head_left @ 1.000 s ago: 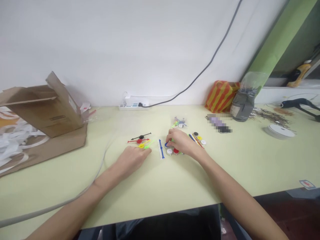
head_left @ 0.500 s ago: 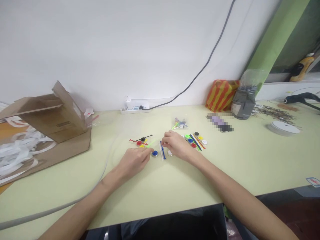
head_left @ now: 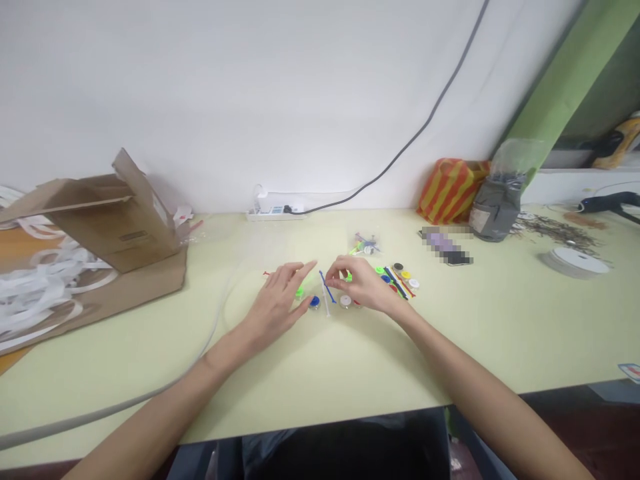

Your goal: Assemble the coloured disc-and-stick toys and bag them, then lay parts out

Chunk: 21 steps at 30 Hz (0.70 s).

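Fingers (head_left: 334,273) of right hand (head_left: 366,291) pinch blue stick (head_left: 327,285) mid-table (head_left: 350,373).

I see a thin blue stick (head_left: 326,285) pinched in the fingertips of the right hand (head_left: 364,288), slanting from far-left to near-right just above the worktop (head_left: 350,373). Just left of it a small blue disc (head_left: 314,302) lies flat. A bright green disc (head_left: 300,291) sits by the spread fingers of the left hand (head_left: 279,305). A white stick (head_left: 327,309) lies beside the blue disc.
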Tool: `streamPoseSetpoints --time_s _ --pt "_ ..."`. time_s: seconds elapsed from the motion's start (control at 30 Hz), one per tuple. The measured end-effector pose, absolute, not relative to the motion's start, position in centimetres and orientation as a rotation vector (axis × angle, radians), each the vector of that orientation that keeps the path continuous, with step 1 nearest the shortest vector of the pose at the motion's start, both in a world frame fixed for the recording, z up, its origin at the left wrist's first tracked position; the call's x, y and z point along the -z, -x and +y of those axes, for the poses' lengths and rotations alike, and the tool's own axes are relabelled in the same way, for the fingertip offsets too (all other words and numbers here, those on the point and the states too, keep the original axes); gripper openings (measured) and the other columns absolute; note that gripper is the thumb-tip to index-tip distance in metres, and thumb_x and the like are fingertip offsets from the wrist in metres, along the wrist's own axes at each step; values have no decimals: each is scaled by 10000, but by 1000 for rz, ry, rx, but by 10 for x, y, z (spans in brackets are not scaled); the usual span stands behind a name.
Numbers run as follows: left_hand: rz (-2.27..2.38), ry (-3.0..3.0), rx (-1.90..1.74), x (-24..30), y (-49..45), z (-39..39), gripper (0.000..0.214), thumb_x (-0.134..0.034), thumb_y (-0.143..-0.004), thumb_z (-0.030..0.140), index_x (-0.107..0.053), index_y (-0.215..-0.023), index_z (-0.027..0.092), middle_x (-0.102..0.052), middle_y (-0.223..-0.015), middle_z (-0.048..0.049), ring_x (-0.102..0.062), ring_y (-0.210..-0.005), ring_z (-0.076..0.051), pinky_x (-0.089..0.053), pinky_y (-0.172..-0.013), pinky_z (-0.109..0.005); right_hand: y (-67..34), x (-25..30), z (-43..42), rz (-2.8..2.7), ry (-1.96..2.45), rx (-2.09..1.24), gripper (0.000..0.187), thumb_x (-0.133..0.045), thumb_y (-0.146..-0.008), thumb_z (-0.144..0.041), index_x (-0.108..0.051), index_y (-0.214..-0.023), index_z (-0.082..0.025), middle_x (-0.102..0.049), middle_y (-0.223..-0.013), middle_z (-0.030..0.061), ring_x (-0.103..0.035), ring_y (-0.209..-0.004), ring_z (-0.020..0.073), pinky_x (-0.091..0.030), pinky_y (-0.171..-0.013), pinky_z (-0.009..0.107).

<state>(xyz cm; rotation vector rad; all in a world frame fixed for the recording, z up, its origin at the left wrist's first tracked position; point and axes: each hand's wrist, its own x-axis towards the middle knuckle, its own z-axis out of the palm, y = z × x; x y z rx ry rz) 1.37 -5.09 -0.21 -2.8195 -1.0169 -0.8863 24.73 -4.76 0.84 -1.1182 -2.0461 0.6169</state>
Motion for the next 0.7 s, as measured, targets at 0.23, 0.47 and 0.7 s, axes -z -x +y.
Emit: streamPoseSetpoints --time_s 0.23,0.47,0.7 --pt "-1020 2831 827 -4 -16 -52 174 -497 -999 283 -645 -1061 214 -577 -1077 -88 -538 -1013 -238 -441 -867 -387 -241 -10 -55 -1726 985 -1318 259 -723 -815 -400 -659 -776 -152 -583 -706 -15 -427 -577 86 -321 -546 236" --pt "-1274 3071 824 -12 -15 -55 226 -386 -1019 283 -543 -889 186 -583 -819 -22 -509 -741 -164 -398 -703 -301 -238 -14 -56 -1498 974 -1401 416 -560 -909 -547 -695 -958 -156 -673 -768 49 -572 -664 122 -336 -523 210" --pt "-1601 3319 816 -9 -14 -54 285 -424 -983 408 -564 -877 184 -540 -721 11 -462 -634 -130 -335 -590 -246 -237 -3 -50 -1783 1130 -1010 204 -588 -927 -343 -654 -863 -161 -613 -640 -10 -523 -553 110 -364 -549 225"
